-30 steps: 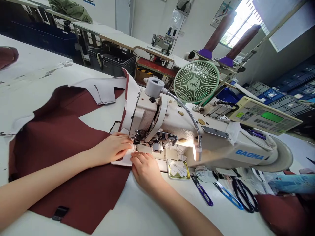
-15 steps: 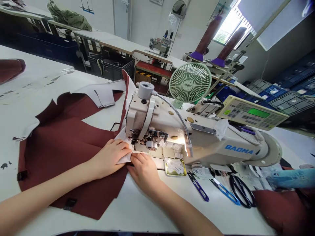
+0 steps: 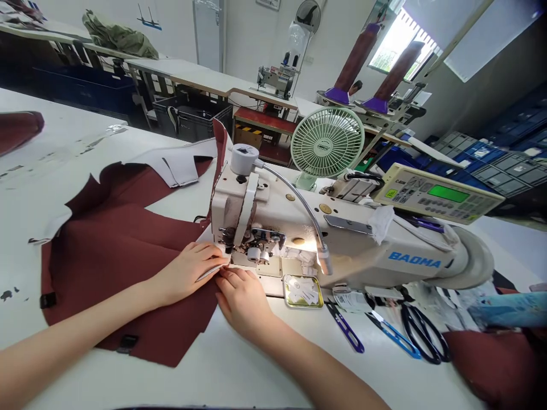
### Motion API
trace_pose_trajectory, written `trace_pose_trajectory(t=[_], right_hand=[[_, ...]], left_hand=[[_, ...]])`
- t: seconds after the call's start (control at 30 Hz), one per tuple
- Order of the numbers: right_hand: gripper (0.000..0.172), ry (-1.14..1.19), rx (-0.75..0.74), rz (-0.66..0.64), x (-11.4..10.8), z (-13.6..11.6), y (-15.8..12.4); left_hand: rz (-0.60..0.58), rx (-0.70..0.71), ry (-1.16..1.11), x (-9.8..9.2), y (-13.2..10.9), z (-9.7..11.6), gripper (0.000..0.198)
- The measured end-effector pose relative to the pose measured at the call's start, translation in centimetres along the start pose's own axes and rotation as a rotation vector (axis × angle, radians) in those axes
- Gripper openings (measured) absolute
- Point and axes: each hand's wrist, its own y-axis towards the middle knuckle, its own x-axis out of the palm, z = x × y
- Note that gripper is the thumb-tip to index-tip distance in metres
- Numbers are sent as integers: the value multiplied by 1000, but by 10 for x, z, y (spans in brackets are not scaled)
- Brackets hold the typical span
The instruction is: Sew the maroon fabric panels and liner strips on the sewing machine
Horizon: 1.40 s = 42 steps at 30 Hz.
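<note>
Maroon fabric (image 3: 98,250) with a white backing lies spread on the table to the left of a sewing machine (image 3: 282,222). My left hand (image 3: 188,273) is closed on its edge close to the needle area, with a white strip of the turned-up edge showing under the fingers. Just to the right, my right hand (image 3: 245,296) has its fingers together, gripping the same edge beside the machine bed. Both fingertips nearly meet; the thumbs are partly hidden. Two black clips (image 3: 127,343) sit on the fabric's near side.
Right of my hands lie a small tin tray (image 3: 303,291) of labels, purple thread snips (image 3: 346,327), blue snips (image 3: 395,336) and black scissors (image 3: 425,333). A green fan (image 3: 327,142) and a control panel (image 3: 440,193) stand behind the machine. More maroon fabric (image 3: 491,364) lies at right.
The fabric edge by my hands has folded upward, showing less of its white side. My right hand has shifted slightly left, and the fabric's near corner has moved a little away from me.
</note>
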Motion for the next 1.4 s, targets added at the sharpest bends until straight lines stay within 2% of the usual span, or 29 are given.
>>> trace_pose_trajectory(t=[0.13, 0.27, 0.5, 0.8, 1.03, 1.4], right_hand=[[19, 25, 16, 7, -1, -1, 1], [25, 41, 21, 18, -1, -2, 2], [29, 34, 0, 50, 5, -2, 1], [27, -42, -37, 55, 6, -6, 3], [24, -16, -30, 91, 9, -4, 1], [24, 3, -61, 147, 11, -3, -1]], left_hand=[[-24, 53, -68, 0, 2, -3, 24], [-30, 109, -31, -6, 6, -5, 31], [43, 290, 73, -2, 3, -27, 33], [0, 195, 204, 1, 9, -32, 33], [89, 387, 193, -3, 11, -41, 31], [61, 316, 275, -2, 17, -44, 27]])
